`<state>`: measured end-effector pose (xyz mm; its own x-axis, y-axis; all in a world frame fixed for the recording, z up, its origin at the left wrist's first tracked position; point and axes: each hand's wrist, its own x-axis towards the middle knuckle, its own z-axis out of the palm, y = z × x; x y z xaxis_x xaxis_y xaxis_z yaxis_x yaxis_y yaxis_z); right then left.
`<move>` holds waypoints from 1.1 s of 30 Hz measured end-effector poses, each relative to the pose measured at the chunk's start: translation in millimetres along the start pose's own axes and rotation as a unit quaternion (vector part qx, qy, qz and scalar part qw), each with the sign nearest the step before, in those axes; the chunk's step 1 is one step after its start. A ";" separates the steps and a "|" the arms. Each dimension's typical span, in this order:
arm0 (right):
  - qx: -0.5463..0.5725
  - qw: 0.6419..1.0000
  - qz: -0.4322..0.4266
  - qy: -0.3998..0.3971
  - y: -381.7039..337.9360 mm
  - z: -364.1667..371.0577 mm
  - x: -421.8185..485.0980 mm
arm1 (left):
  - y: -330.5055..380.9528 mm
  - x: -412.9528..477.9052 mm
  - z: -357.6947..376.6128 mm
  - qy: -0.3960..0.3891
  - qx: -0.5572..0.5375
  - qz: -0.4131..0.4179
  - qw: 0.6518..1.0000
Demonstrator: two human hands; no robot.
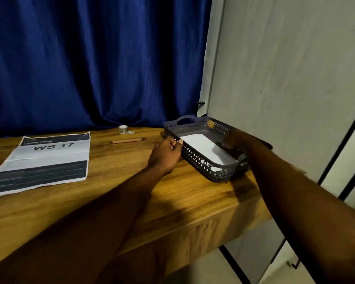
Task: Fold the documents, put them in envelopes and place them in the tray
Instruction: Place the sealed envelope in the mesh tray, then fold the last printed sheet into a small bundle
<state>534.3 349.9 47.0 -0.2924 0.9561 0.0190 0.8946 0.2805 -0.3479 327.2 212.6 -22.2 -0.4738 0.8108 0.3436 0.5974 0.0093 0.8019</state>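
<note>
Tray (201, 163) rim held in curled left grip (164, 154)

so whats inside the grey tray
A white envelope lies flat in the grey tray. Whatever is beneath it is covered, and the right hand hides the tray's right side.

Right hand (232, 140) blurred, its fingers indistinct over the tray (195, 156); document (43, 162) cut off at left.

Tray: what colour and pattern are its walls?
Grey tray, walls perforated in a lattice pattern; shows best in the head view.
</note>
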 end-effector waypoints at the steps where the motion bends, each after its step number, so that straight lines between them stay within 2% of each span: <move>1: 0.005 1.000 0.002 0.019 -1.8 -3.5 -1.5 | 0.5 0.0 -0.2 0.000 0.002 0.001 1.000; 5: 0.058 0.992 0.013 0.111 -11.4 -12.8 -5.2 | 1.3 -0.8 -4.2 0.002 -0.008 0.007 1.000; 9: 0.058 0.978 -0.073 0.186 -47.8 -11.2 -14.0 | 2.4 -1.0 -17.8 0.010 0.025 0.052 0.998; 12: 0.136 0.960 -0.191 0.153 -86.4 1.8 -26.0 | 1.2 -2.4 -37.9 0.003 0.118 0.113 0.987; 15: 0.207 0.932 -0.279 0.104 -126.4 27.0 -35.6 | -8.1 -1.2 -67.6 0.027 0.174 0.120 0.977; 21: 0.196 0.930 -0.307 0.040 -196.7 78.5 -49.2 | -47.4 0.8 -142.5 0.079 0.220 0.085 0.969; 27: 0.178 0.926 -0.330 0.043 -229.6 104.9 -59.1 | -77.3 7.4 -194.6 0.024 0.332 0.011 0.943; 29: 0.168 0.910 -0.380 -0.013 -313.7 142.2 -70.6 | -124.5 -8.0 -271.3 0.050 0.370 -0.064 0.925; 30: 0.164 0.909 -0.382 -0.021 -316.1 143.0 -75.4 | -130.6 -8.8 -273.9 0.042 0.382 -0.058 0.921; 33: 0.173 0.915 -0.364 -0.002 -326.6 155.3 -66.3 | -133.6 -16.0 -273.8 -0.034 0.401 -0.087 0.911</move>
<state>209.1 181.7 13.9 -0.7705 0.5254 0.3611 0.3017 0.7995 -0.5194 77.9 38.2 -1.0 -0.5813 0.7906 0.1924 0.8110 0.5437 0.2159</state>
